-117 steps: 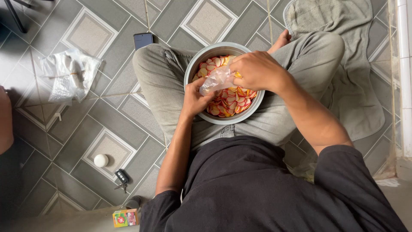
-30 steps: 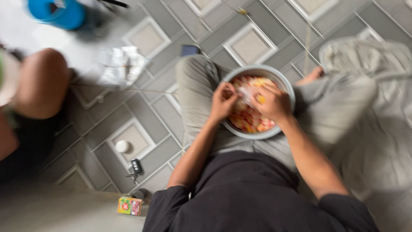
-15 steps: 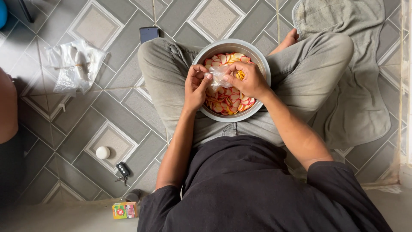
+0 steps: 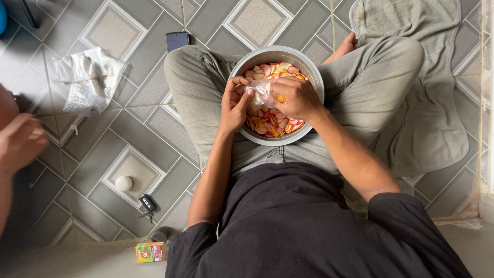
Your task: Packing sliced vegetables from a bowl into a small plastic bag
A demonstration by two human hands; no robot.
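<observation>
I sit cross-legged on a tiled floor with a grey metal bowl (image 4: 311, 69) in my lap. It is full of thin red, white and yellow crackers (image 4: 267, 119). A small clear plastic bag (image 4: 259, 91) hangs over the bowl between both hands. My left hand (image 4: 234, 104) grips the bag's left side. My right hand (image 4: 295, 97) closes on its right side, fingers bunched around the plastic. A few crackers show inside the bag.
A dark phone (image 4: 177, 39) lies beyond my left knee. Clear plastic bags (image 4: 87, 77) are piled at the left. A white ball (image 4: 123, 183), a car key (image 4: 148, 204) and a small yellow carton (image 4: 151, 252) lie near my left side. Another person's hand (image 4: 20, 144) is at the left edge. A grey towel (image 4: 427, 103) lies to the right.
The view swung left and blurred, then settled back over my lap. Both hands stayed on the plastic bag over the bowl, now drawn closer together.
</observation>
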